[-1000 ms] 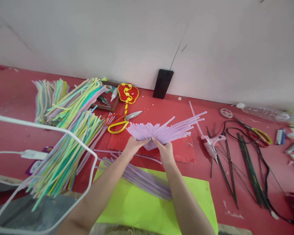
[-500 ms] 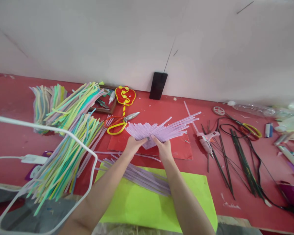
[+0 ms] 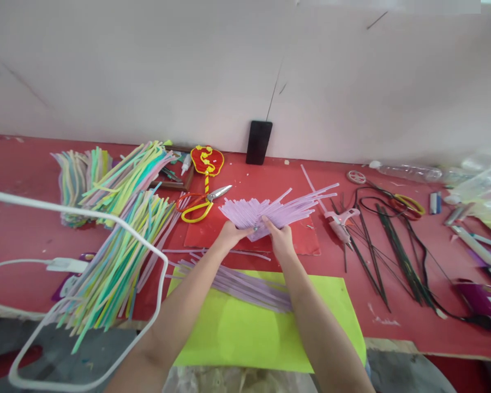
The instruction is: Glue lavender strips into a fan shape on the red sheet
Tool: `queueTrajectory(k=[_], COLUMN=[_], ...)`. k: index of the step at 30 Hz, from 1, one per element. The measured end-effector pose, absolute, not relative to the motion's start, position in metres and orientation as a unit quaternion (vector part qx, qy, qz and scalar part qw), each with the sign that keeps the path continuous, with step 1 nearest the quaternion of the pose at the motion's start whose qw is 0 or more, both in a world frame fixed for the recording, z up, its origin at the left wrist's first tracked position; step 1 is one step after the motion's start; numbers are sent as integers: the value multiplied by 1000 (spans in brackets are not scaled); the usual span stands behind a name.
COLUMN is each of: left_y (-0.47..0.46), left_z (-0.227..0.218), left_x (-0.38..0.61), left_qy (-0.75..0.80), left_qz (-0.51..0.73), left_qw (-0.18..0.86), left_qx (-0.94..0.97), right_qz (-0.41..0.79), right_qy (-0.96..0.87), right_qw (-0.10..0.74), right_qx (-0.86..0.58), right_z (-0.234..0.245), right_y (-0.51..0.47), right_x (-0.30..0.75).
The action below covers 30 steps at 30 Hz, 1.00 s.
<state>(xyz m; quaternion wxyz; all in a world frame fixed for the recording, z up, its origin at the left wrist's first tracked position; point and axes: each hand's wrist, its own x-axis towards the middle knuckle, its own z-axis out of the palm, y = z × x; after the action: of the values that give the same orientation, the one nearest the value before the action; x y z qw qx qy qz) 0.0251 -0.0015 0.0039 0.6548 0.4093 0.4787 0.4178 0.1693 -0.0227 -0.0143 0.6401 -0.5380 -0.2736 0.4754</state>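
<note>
A fan of woven lilac strips [image 3: 276, 213] is held over a red sheet [image 3: 204, 237] in the middle of the table. My left hand [image 3: 234, 234] grips its lower left side, with the thumb pressed on the front. On the lower right side my right hand [image 3: 279, 237] pinches it in the same way. The fingers behind the piece are hidden. Closer to me, a bundle of loose lilac strips [image 3: 245, 292] lies on a yellow-green sheet [image 3: 237, 338], passing under both forearms.
Left are bundles of pastel strips [image 3: 118, 256] and a white cable [image 3: 162, 278]. Scissors [image 3: 198, 207] lie behind my left hand; a phone [image 3: 259, 143] leans against the wall. To the right are a glue gun [image 3: 339, 224], dark green stems [image 3: 401, 251] and a plastic bottle [image 3: 413, 172].
The camera view has shifted slightly. Both hands keep hold of the lilac woven strips, which appear a little further right in the picture.
</note>
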Motion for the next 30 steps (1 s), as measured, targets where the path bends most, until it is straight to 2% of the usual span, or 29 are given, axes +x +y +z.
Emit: queueTrajectory(k=[8,13,23,30], left_y=[-10,-10,-5,-8], left_z=[4,1,-4,6], left_x=[27,23,25,27], left_qy=[519,534,528,527], left_qz=[481,489,455,485], left_qw=[587,558,541,565], left_qx=[393,406,471,411], right_qz=[494,513,463,496], right_qy=[-316,-276,-248,-222], right_qw=[617,635,656,662], right_qx=[-525,-508,-542,-516], right_z=[-9,0,12,18], right_y=[-25,-25,-24,-25], right_x=[165,171,199,188])
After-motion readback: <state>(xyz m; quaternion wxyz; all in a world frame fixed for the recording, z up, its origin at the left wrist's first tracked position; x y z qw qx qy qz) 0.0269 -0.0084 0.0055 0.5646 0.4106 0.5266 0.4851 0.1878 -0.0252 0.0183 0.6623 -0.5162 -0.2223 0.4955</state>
